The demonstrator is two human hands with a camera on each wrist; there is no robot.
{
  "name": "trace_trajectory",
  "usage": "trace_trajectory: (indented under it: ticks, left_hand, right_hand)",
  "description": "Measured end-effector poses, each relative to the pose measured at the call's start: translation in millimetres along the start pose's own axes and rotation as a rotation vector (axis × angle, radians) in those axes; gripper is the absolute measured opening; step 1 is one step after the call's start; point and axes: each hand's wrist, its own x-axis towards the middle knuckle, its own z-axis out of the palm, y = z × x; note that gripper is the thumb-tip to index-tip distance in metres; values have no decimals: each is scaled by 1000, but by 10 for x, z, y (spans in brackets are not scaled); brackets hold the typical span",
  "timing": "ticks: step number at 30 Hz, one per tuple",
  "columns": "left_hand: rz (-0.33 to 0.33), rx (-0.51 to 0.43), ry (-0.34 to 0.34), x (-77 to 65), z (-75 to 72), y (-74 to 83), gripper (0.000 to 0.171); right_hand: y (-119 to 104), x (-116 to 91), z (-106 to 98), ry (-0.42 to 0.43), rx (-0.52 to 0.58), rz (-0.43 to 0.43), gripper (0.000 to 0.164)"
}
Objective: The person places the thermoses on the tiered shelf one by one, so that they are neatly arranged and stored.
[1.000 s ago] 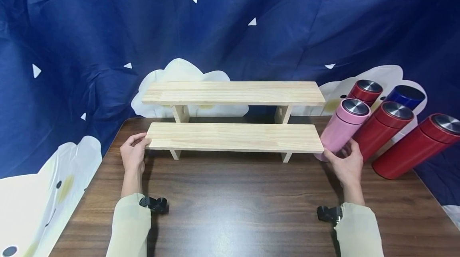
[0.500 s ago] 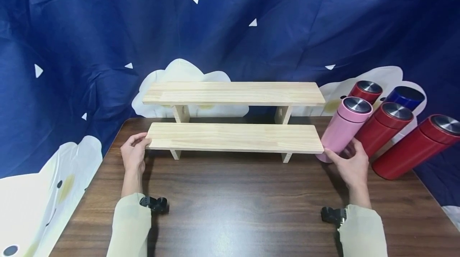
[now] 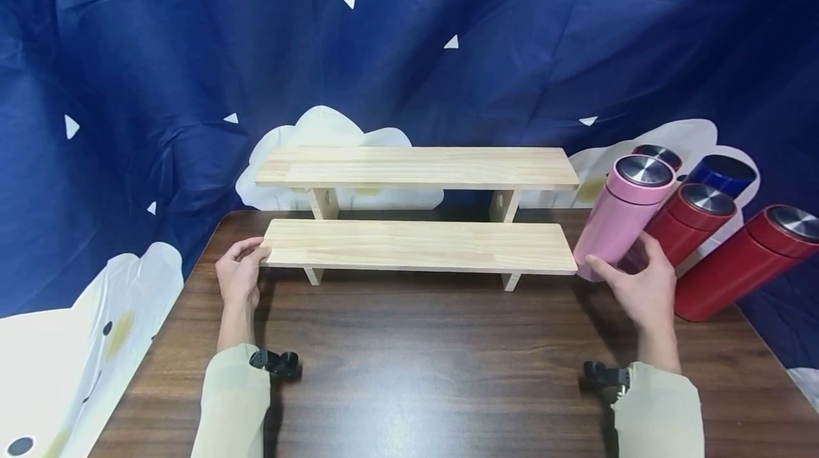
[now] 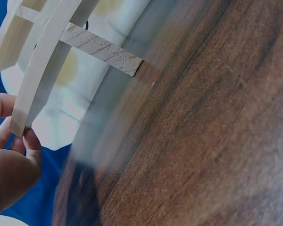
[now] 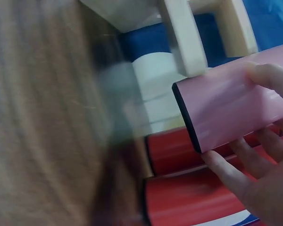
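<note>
My right hand [image 3: 645, 294] grips a pink thermos bottle [image 3: 619, 225] with a steel-topped lid, fingers round its lower part. The bottle leans rightward beside the right end of the two-tier wooden shelf [image 3: 416, 246]. In the right wrist view, the base of the pink bottle [image 5: 226, 106] is raised off the table, with thumb on one side and fingers on the other. At the shelf's other end, my left hand [image 3: 239, 274] pinches the left end of the lower board. The left wrist view shows thumb and fingers on either face of that board [image 4: 35, 87].
Behind and right of the pink bottle stand several more thermos bottles: a blue one [image 3: 723, 172], a red one [image 3: 700, 220], a larger red one [image 3: 748, 266] and a part-hidden red one. Blue patterned cloth [image 3: 409, 38] hangs behind the brown table [image 3: 409, 344].
My right hand has lifted the pink bottle up and to the right, covering more of the small red bottle behind it. The left hand has stayed on the board.
</note>
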Motion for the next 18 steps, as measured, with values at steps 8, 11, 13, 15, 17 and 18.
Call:
trace_trajectory:
  ticks: [8,11,13,15,17,18]
  left_hand:
    - [12,8,-5,-11,2,22,30]
    - [13,18,-11,-16,6,29,32]
    - [9,21,-12,-19,7,31,32]
    - [9,21,-14,-23,6,32,33]
    - [8,19,-15,-23,2,28,32]
    - [6,17,-13,-22,-1,26,32]
  right_hand:
    - [-146,100,-15,50,50,-100,74]
    - [-185,120,-8,48,60,-104,74]
    - [-198,127,0,39,61,-103,74]
    - [-203,127,9,35,61,-103,74]
    - [-198,126,22,34,63,-104,75]
    - [-198,120,32,32,62,-106,75]
